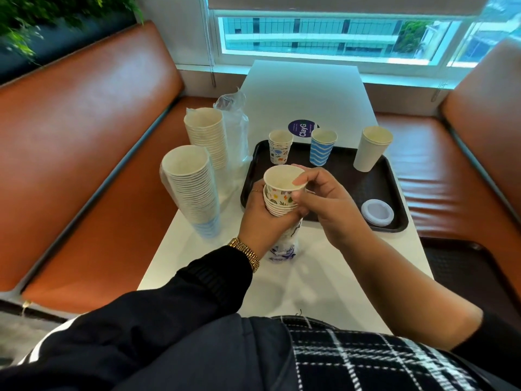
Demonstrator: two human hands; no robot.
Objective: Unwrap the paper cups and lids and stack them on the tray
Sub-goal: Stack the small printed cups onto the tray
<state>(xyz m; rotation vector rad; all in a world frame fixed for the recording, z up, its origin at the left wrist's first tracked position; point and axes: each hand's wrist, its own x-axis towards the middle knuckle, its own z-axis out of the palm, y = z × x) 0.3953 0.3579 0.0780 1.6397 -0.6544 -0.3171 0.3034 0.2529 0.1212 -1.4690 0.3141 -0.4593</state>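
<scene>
Orange padded booth seats (84,153) flank a narrow white worktop (304,91) running to a window. On it lies a dark rectangular plastic tray (394,190) carrying a short stack of small doodle-printed paper cups (279,148), a blue wave-striped paper cup (322,148), a tall plain white paper cup (372,150) and, near the front right corner, a round white plastic lid (377,212). Left of the tray stand two tall stacks of white paper cups (194,184), the farther one beside clear crumpled plastic wrap (235,119). Over the tray's front left edge, the left hand (260,214) has its grip wrapped around a sleeve of doodle-printed cups (280,206) whose lower end is in plastic, while the right hand (324,201) pinches the rim of the topmost cup (283,179).
</scene>
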